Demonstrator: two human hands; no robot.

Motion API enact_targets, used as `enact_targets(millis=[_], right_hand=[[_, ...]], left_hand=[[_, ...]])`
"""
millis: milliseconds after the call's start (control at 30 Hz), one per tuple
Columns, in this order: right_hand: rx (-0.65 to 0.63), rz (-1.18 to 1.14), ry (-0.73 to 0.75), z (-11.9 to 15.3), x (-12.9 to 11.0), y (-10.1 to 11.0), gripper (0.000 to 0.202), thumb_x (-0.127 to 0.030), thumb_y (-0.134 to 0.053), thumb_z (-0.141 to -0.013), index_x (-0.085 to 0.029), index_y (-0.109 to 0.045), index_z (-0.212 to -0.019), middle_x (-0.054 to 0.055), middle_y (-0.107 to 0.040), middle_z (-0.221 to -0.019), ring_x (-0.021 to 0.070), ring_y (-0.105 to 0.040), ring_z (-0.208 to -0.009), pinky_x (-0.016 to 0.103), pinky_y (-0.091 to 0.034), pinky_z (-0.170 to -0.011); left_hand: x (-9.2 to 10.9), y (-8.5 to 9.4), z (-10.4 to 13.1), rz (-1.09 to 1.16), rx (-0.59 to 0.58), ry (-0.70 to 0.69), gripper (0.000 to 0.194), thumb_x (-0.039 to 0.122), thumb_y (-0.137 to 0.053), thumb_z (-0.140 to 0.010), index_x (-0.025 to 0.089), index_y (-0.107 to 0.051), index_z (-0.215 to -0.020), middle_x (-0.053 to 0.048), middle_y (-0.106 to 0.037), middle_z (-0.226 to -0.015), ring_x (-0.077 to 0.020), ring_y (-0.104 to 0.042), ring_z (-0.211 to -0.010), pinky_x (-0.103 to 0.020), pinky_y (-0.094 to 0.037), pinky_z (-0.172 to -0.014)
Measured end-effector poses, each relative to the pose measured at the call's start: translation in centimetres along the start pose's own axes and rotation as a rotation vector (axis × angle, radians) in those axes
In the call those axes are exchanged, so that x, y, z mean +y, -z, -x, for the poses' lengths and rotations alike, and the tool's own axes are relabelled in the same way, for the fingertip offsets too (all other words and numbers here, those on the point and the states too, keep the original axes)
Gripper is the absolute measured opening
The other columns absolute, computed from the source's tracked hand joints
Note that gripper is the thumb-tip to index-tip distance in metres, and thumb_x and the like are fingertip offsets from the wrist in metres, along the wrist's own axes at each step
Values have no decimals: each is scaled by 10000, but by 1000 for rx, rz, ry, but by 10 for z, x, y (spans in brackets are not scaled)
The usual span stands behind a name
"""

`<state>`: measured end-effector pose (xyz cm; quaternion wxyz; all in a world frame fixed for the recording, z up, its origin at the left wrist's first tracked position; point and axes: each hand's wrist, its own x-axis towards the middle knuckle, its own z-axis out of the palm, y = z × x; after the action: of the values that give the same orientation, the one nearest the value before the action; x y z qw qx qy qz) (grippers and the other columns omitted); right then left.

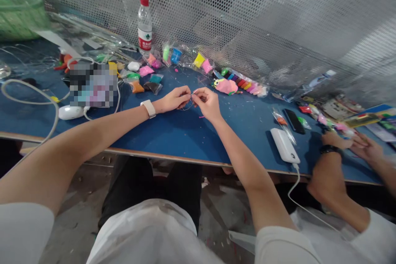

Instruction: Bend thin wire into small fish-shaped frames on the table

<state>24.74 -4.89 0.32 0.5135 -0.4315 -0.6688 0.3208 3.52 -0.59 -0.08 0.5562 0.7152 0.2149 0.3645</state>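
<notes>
My left hand (175, 99) and my right hand (209, 104) meet over the blue table, fingertips nearly touching. Both are closed in a pinch on a thin strand (186, 109), like wire or thread, which loops down below the left fingers. Most of the strand is hidden by the fingers. A small pink bit (201, 117) shows just under my right hand. Beyond my hands lies a pink clay figure (228, 86) with a yellow end, beside a row of coloured clay packets (246, 82).
A red-capped water bottle (144, 29) stands behind several clay bags (136, 86). At left are a green basket (23, 12) and a white cable (57, 111). A power bank (284, 145) and phone (293, 121) lie right, near a co-worker's hands (337, 140). Perforated metal (247, 12) backs the table.
</notes>
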Motion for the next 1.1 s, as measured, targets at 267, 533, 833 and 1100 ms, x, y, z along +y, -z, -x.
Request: enact_targets(millis=[267, 533, 833, 1100], right_hand=[[71, 127, 172, 4, -1, 2, 486, -689, -868, -990, -314, -662, -1221, -23, -806, -832, 217, -772, -714, 414, -680, -747], [70, 208, 290, 4, -3, 5, 301, -498, -799, -1076, -268, -805, -1271, 16, -871, -931, 204, -810, -805, 384, -693, -816], [74, 230, 333, 2, -1, 6, 288, -491, -786, -1099, -276, -838, -1283, 22, -862, -942, 209, -809, -807, 392, -708, -812], [89, 211, 346, 3, 2, 6, 334, -555, -768, -1107, -289, -836, -1297, 17, -853, -946, 206, -797, -787, 408, -713, -802]], left_hand=[[8, 1, 3, -151, 16, -110, 206, 198, -643, -1030, 218, -584, -834, 22, -660, -668, -115, -640, -544, -220, -524, -540], [13, -6, 9, -455, 158, -246, 244, 316, -641, -1083, 203, -648, -867, 18, -655, -639, -124, -594, -569, -241, -451, -582], [7, -7, 5, -172, 83, -212, 163, 278, -687, -1072, 206, -641, -933, 28, -632, -669, -110, -605, -523, -222, -506, -525], [6, -9, 3, -152, 132, -150, 175, 240, -674, -1127, 206, -633, -960, 16, -661, -695, -115, -637, -527, -223, -525, -510]])
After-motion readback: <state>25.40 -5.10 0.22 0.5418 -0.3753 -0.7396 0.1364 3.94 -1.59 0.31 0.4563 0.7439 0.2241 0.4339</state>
